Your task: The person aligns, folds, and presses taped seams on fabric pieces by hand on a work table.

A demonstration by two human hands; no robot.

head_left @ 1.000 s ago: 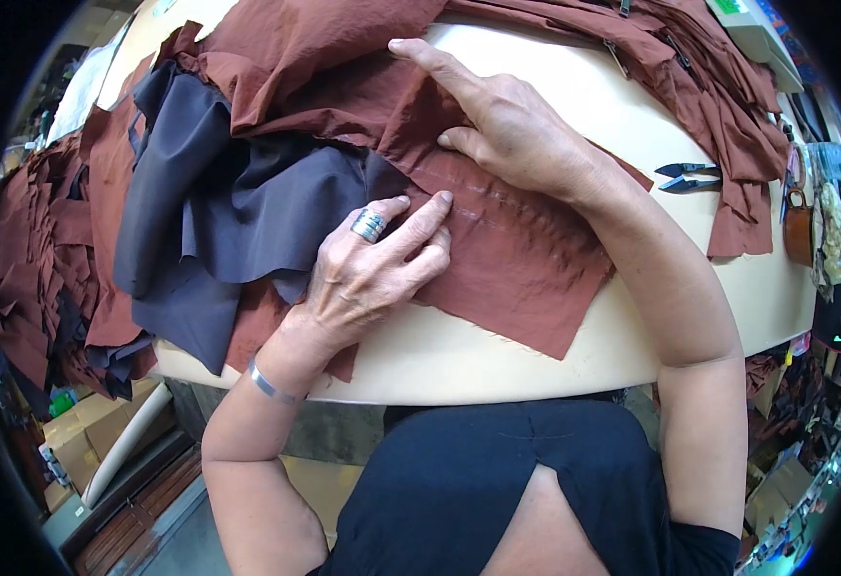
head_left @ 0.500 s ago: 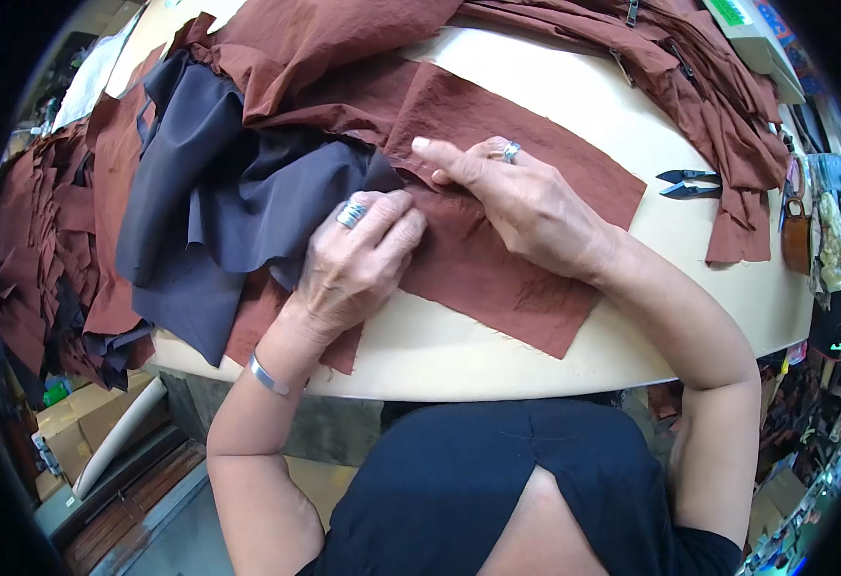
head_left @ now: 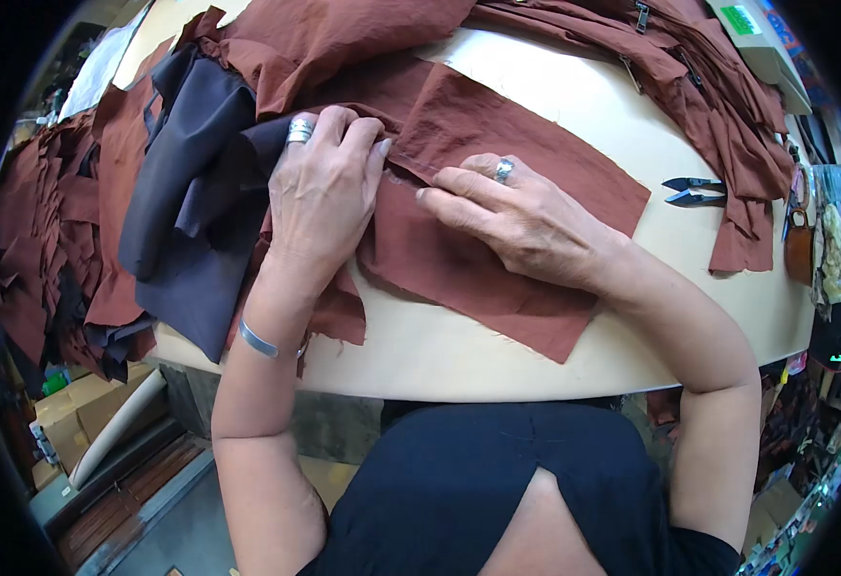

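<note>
Reddish-brown fabric (head_left: 545, 125) lies spread on the cream tabletop, with a raised fold or seam running between my hands. My left hand (head_left: 320, 187) has its fingers bent over and closed on the fabric at the left of that seam. Dark navy fabric (head_left: 195, 278) is bunched just left of it and partly under it. To the right, my right hand (head_left: 526, 216) pinches the brown fabric near the seam, its fingertips curled down against the cloth. Both hands wear rings, and the exact grip under the fingers is hidden.
Dark-handled thread snips (head_left: 694, 192) lie at the right. Behind them stretches a pile of brown fabric pieces with zippers (head_left: 642, 17). Stacked brown scraps (head_left: 41, 240) hang at the left. A cream table edge (head_left: 459, 389) runs in front of my body.
My left hand has moved up and left and now grips over the seam, pulling the navy fabric back. The right hand's thumb has tucked down; the brown panel's lower edge has folded up.
</note>
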